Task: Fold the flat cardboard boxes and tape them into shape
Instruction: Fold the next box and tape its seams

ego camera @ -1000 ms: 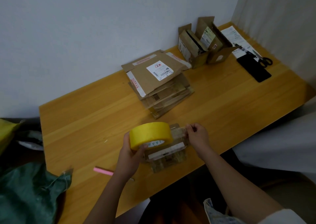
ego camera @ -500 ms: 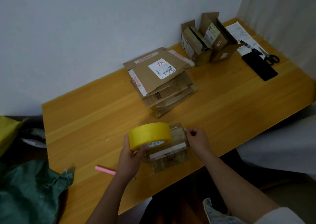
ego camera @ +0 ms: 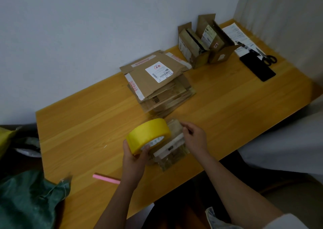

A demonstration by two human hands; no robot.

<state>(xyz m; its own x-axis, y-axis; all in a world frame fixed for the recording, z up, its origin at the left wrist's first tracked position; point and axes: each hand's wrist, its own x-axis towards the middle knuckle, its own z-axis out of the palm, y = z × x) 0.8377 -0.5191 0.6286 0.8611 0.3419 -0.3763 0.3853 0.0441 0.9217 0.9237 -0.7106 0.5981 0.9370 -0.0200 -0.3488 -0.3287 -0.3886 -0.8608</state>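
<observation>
Taping the small folded box near the worktop front edge: left hand fingers wrapped around the yellow tape roll, thumb at the core; right hand fingers pinching what looks like the free tape end, just above the box's far corner. Best done keeping the strip taut between both sets of fingers, laying it square along the flap seam, then pressing flat from the pinch toward the roll. Beyond the fingers, well apart, sits the flat cardboard stack, probably next.
</observation>
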